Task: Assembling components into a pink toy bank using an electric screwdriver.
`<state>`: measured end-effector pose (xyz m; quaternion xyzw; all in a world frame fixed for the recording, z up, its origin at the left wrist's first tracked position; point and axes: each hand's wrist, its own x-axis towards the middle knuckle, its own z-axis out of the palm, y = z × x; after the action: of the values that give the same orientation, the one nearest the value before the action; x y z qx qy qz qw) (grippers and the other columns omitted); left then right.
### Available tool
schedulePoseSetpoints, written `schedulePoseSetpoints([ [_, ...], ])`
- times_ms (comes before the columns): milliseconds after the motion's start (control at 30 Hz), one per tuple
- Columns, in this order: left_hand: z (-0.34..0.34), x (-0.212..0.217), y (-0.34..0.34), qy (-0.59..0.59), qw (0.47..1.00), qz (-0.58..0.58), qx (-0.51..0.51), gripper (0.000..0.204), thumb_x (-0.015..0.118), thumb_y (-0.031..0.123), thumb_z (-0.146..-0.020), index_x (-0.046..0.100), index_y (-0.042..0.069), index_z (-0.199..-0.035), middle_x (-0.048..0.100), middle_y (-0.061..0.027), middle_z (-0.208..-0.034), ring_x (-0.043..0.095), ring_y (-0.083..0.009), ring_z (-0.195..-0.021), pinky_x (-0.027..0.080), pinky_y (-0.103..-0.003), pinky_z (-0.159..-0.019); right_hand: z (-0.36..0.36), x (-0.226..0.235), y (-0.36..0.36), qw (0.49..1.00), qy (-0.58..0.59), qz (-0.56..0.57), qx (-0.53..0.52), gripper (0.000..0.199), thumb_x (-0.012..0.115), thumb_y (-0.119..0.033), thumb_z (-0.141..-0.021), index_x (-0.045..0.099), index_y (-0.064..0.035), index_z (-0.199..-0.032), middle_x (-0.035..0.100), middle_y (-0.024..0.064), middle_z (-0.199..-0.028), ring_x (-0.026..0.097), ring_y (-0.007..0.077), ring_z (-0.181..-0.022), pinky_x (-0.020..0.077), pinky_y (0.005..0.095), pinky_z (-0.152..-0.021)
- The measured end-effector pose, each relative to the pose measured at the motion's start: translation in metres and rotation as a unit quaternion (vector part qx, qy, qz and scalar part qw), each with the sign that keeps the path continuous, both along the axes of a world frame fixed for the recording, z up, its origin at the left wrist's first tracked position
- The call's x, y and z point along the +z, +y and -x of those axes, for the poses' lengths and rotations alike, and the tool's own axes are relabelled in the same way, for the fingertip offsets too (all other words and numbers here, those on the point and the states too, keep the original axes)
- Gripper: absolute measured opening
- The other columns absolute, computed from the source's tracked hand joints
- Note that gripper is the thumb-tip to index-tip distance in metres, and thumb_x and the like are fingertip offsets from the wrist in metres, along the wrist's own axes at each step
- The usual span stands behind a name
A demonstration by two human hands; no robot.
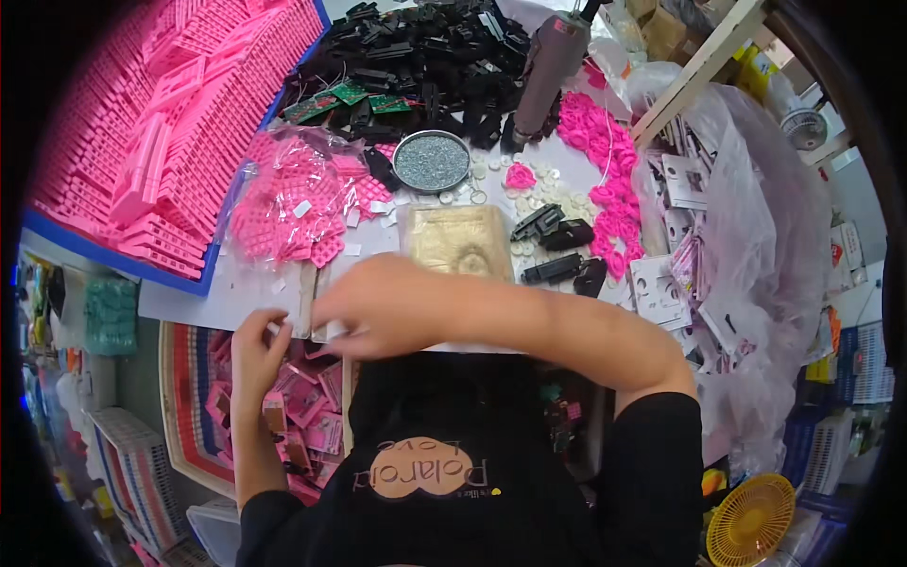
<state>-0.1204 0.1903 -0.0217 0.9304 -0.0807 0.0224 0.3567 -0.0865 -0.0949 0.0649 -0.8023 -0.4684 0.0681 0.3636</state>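
Observation:
My left hand (257, 354) is at the table's near edge, above a basket of pink pieces. Its thumb and fingertips are bent close together; anything between them is too small to make out. My right hand (373, 304) reaches across to the left, its forearm crossing in front of a gold-coloured block (452, 231) with a round hollow. Motion smears the right hand's fingers, so whether they hold anything is unclear. A thin upright strip (307, 288) stands by the table edge between the two hands.
Pink grid-like panels (156, 142) fill a blue-rimmed bin at left. Bagged pink pieces (288, 194), a round dish of tiny metal parts (431, 161), black parts (416, 57), a power screwdriver (551, 71) and pink cords (605, 151) crowd the table. The striped basket (194, 406) sits below.

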Motion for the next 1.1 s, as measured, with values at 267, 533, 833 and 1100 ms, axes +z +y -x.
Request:
schedulePoseSetpoints([
  [267, 0.029, -0.006, -0.013, 0.004, 0.999, 0.051, 0.005, 0.017, 0.069, 0.002, -0.083, 0.066, -0.001, -0.099, 0.063, -0.0078, -0.081, 0.054, -0.0147, -0.065, 0.043, -0.028, -0.060, -0.040, -0.050, -0.274, 0.884, 0.109, 0.107, -0.443, 0.028, 0.071, -0.023, -0.084, 0.073, -0.0035, -0.104, 0.074, 0.0163, -0.084, 0.072, 0.0227, -0.074, 0.0548, 0.0350, -0.069],
  [533, -0.001, 0.001, -0.102, 0.022, 0.990, 0.077, -0.116, 0.017, 0.070, 0.002, -0.080, 0.067, 0.000, -0.096, 0.063, -0.0104, -0.082, 0.055, -0.0198, -0.062, 0.044, -0.031, -0.059, -0.172, -0.137, -0.377, 0.756, -0.239, 0.223, -0.567, 0.034, 0.071, -0.019, -0.080, 0.067, -0.0072, -0.111, 0.068, 0.0149, -0.102, 0.067, 0.0357, -0.097, 0.0544, 0.0450, -0.082],
  [833, -0.022, 0.001, -0.173, 0.236, 0.898, 0.343, -0.142, 0.031, 0.060, 0.010, -0.097, 0.056, -0.002, -0.125, 0.069, -0.0106, -0.102, 0.064, -0.0151, -0.080, 0.051, -0.026, -0.069, -0.051, -0.083, -0.230, 0.847, -0.086, -0.012, -0.524, 0.015, 0.072, -0.008, -0.077, 0.064, -0.0046, -0.089, 0.061, 0.0114, -0.084, 0.061, 0.0300, -0.073, 0.0488, 0.0426, -0.066],
  [1100, -0.053, -0.030, -0.223, 0.432, 0.746, 0.448, -0.236, 0.034, 0.047, 0.020, -0.106, 0.048, 0.002, -0.134, 0.067, -0.0092, -0.105, 0.062, -0.0085, -0.072, 0.051, -0.022, -0.062, 0.041, -0.077, -0.141, 0.913, -0.047, -0.134, -0.383, 0.034, 0.076, -0.005, -0.076, 0.069, -0.0013, -0.109, 0.063, 0.0148, -0.110, 0.063, 0.0240, -0.074, 0.0512, 0.0320, -0.062],
])
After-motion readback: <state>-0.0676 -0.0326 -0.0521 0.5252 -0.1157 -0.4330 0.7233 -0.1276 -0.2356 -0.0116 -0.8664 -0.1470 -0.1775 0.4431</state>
